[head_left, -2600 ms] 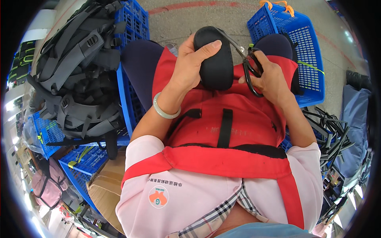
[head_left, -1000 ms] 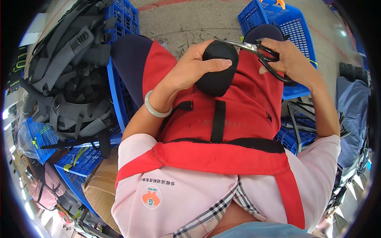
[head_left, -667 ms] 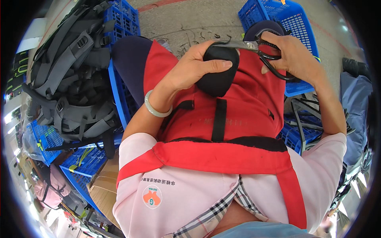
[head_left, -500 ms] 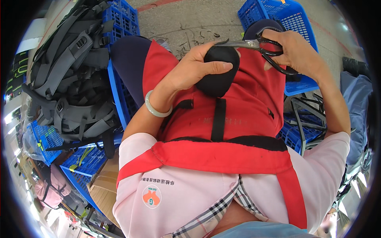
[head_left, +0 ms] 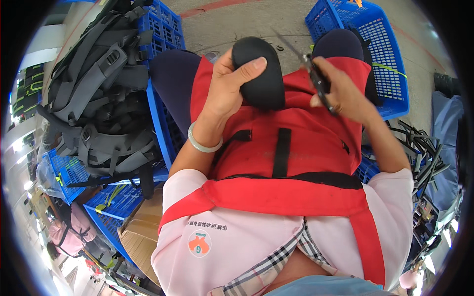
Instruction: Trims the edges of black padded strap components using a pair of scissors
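My left hand (head_left: 227, 84) grips a smooth black oval pad (head_left: 265, 81), with the thumb pressed across its face and the fingers behind it. The pad is held roughly upright above the red apron (head_left: 316, 130) on my lap. In my right hand (head_left: 343, 93) is a pair of scissors (head_left: 316, 74) with dark handles. Its blades point up and to the left, apart from the pad, and are smeared by motion. Whether the blades are spread cannot be made out.
Dark grey padded straps with buckles (head_left: 106, 118) lie heaped at my left by a blue crate (head_left: 165, 27). Another blue crate (head_left: 392, 64) stands beyond my right knee. Black strips (head_left: 424, 153) hang at the right, near blue cloth (head_left: 447, 123). A cardboard box (head_left: 143, 227) is at lower left.
The scissors have moved away from the pad's top edge, downward and blades swung upward. My left hand has raised the pad and tilted it, showing more of its face.
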{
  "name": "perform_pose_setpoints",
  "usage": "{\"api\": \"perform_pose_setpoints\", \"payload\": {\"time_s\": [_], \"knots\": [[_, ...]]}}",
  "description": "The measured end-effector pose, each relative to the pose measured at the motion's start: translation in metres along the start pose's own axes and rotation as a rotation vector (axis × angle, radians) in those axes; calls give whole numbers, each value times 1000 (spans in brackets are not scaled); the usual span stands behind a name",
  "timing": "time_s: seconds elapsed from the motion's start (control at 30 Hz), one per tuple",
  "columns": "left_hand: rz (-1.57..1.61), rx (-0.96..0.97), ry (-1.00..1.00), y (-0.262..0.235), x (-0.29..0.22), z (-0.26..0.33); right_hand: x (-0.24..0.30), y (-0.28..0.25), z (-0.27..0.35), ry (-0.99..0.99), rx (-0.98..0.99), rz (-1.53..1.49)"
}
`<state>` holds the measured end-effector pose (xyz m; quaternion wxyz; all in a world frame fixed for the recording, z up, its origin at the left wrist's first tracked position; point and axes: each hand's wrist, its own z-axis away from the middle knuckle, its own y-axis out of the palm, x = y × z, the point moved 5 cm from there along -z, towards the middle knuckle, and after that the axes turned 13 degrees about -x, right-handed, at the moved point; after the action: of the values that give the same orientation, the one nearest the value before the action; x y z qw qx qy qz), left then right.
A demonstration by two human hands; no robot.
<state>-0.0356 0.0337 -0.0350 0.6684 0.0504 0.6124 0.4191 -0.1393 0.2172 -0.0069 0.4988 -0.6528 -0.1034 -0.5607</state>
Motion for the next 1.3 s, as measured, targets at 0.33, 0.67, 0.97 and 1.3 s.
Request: {"api": "perform_pose_setpoints", "payload": {"time_s": [0.33,0.67,0.97,1.3], "knots": [[64,-83,90,-5,-6,-3,4,52,7,49,-88,-147],[64,-95,95,-8,-8,-3,-7,57,7,33,-107,-263],[4,-36,142,2,-3,2,-1,31,11,97,-48,-202],[-161,127,115,16,6,10,11,-5,22,160,38,23]]}}
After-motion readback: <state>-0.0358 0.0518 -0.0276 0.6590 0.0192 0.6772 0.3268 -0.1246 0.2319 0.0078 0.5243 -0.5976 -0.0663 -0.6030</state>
